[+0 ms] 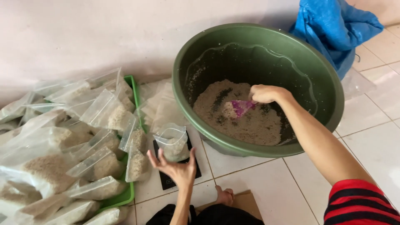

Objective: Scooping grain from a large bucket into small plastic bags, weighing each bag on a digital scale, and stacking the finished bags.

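My right hand point(265, 93) reaches into a big green basin point(329, 75) and grips a pink scoop point(241, 106) dug into pale grain point(250, 121) with dark specks. My left hand point(177, 167) is open, palm up, fingers spread, just below a small clear plastic bag point(172, 141) partly filled with grain. That bag stands open on a flat black scale point(171, 180) on the tiled floor. The hand is close to the bag but not touching it.
A green tray point(125, 198) at the left holds a heap of several filled clear bags point(79, 141). Empty flat bags point(160, 108) lie between tray and basin. A blue sack point(333, 29) sits behind the basin. My foot point(225, 196) rests on the tiles.
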